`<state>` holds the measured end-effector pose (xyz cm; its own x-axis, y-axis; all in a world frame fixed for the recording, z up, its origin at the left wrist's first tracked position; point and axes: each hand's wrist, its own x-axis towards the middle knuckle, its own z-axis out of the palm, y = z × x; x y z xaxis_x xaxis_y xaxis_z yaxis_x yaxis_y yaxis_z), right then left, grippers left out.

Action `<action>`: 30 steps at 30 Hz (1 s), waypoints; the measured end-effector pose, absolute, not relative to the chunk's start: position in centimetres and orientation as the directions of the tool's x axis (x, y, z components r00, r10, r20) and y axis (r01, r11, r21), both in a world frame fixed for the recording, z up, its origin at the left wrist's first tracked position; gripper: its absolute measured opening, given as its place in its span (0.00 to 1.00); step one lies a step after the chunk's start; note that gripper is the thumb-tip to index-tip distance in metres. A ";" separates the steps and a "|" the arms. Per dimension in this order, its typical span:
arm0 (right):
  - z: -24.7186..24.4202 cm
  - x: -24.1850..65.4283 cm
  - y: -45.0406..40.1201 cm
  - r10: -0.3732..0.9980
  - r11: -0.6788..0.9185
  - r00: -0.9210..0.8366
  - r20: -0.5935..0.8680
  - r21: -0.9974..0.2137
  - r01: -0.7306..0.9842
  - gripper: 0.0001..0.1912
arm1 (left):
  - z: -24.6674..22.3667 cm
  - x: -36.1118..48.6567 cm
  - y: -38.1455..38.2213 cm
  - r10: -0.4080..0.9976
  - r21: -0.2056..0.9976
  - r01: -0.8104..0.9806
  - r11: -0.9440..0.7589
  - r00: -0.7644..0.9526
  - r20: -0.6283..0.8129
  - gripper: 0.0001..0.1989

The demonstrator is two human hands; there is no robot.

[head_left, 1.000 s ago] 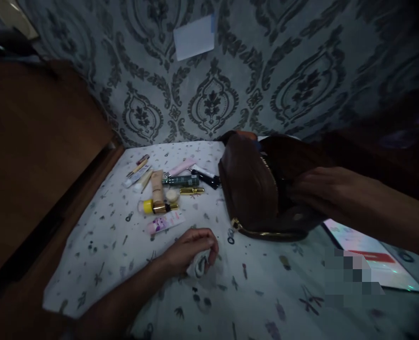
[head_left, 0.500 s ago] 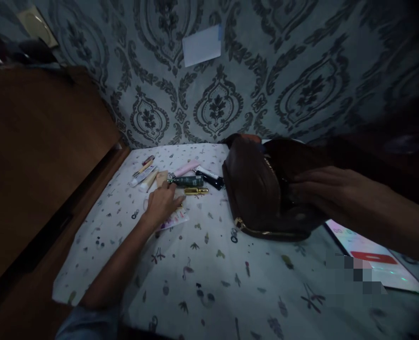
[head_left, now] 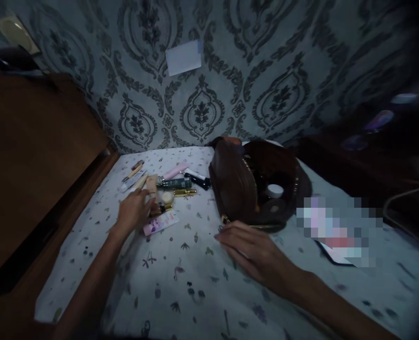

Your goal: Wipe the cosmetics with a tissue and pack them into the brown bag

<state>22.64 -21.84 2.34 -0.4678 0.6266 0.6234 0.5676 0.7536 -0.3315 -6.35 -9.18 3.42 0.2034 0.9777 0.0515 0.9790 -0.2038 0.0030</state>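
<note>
My left hand (head_left: 134, 211) is over the small cosmetics on the cloth, its fingers apart beside a beige tube (head_left: 152, 185) and a black-and-gold tube (head_left: 165, 209); I see nothing held in it. Nearby lie a small round cream pot (head_left: 167, 198), a gold tube (head_left: 185, 192), a dark green tube (head_left: 175, 183) and a pink-and-purple tube (head_left: 160, 223). My right hand (head_left: 246, 245) is stretched out in front of the brown bag (head_left: 233, 174), fingertips low near its zipper end. The bag gapes open, with a white-lidded jar (head_left: 275, 191) inside.
A pink tube (head_left: 175, 171) and a black tube (head_left: 199, 182) lie toward the wall. Wooden furniture (head_left: 35, 179) borders the left side. Right of the bag lies a partly pixelated phone or tablet (head_left: 337, 255). Patterned cloth (head_left: 181, 293) covers the surface.
My right hand has come out of the bag and moved left to its front. My left hand has shifted left, uncovering the round pot and the pink-and-purple tube. The camera view has turned slightly.
</note>
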 end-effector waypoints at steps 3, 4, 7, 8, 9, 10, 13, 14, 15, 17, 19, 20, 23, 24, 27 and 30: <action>0.8 21.4 -21.8 0.696 0.716 -0.494 0.521 -0.451 0.533 0.12 | 1.8 -8.2 -10.3 0.984 0.077 0.981 -0.176 0.176 0.005 0.24; 0.4 21.1 -21.7 0.718 0.696 -0.500 0.484 -0.491 0.524 0.12 | 1.2 -8.6 -10.5 0.983 0.120 0.976 -0.183 0.182 0.023 0.25; -0.8 20.0 -21.4 0.762 0.641 -0.496 0.417 -0.593 0.487 0.11 | -0.6 -9.6 -10.5 0.971 0.207 0.952 -0.227 0.206 0.118 0.27; -1.0 19.7 -21.2 0.773 0.625 -0.485 0.409 -0.621 0.472 0.11 | -0.9 -9.8 -10.3 0.967 0.227 0.944 -0.238 0.208 0.147 0.27; -1.3 19.4 -21.2 0.787 0.605 -0.470 0.400 -0.649 0.461 0.11 | -1.1 -10.1 -10.2 0.963 0.248 0.937 -0.245 0.206 0.172 0.27; -1.4 19.0 -21.2 0.802 0.582 -0.455 0.386 -0.676 0.452 0.11 | -1.2 -10.4 -10.1 0.960 0.272 0.930 -0.248 0.198 0.198 0.26; -1.7 18.0 -21.3 0.856 0.480 -0.415 0.307 -0.770 0.420 0.11 | -0.5 -10.7 -10.5 0.945 0.361 0.898 -0.251 0.147 0.291 0.23; -1.8 17.7 -21.4 0.873 0.436 -0.401 0.276 -0.810 0.391 0.12 | -0.1 -10.4 -11.0 0.938 0.394 0.882 -0.259 0.132 0.321 0.22; -2.0 17.3 -21.5 0.889 0.391 -0.383 0.251 -0.851 0.351 0.13 | 0.3 -9.9 -11.6 0.930 0.429 0.861 -0.274 0.123 0.347 0.22; -2.3 16.6 -21.6 0.920 0.303 -0.332 0.211 -0.917 0.258 0.18 | 1.0 -8.1 -13.4 0.913 0.502 0.794 -0.343 0.158 0.376 0.20; -2.7 16.1 -21.6 0.945 0.225 -0.278 0.172 -0.960 0.169 0.24 | 1.2 -5.4 -15.4 0.878 0.552 0.696 -0.460 0.264 0.398 0.16; -2.9 15.9 -21.6 0.956 0.192 -0.250 0.156 -0.973 0.127 0.26 | 1.1 -3.9 -16.3 0.855 0.564 0.646 -0.515 0.336 0.396 0.14; -3.3 15.9 -21.5 0.979 0.118 -0.167 0.114 -0.993 0.017 0.23 | 0.2 0.0 -18.0 0.827 0.601 0.572 -0.558 0.444 0.345 0.10; -3.4 16.1 -21.6 0.984 0.105 -0.141 0.106 -0.994 -0.012 0.21 | -0.1 0.9 -18.3 0.829 0.615 0.563 -0.552 0.453 0.329 0.09; -3.6 16.7 -21.7 0.991 0.080 -0.100 0.086 -0.995 -0.062 0.18 | -0.8 2.3 -18.4 0.843 0.655 0.548 -0.520 0.454 0.289 0.10; -3.4 17.1 -21.7 0.994 0.077 -0.070 0.082 -0.994 -0.073 0.16 | -0.7 2.6 -18.2 0.874 0.718 0.529 -0.452 0.425 0.237 0.14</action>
<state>17.11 -21.74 -3.42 -0.0698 0.9942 0.0823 -0.0733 0.0772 -0.9943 2.62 -18.16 -0.66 0.4248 0.8738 0.2368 0.5293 -0.4519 0.7180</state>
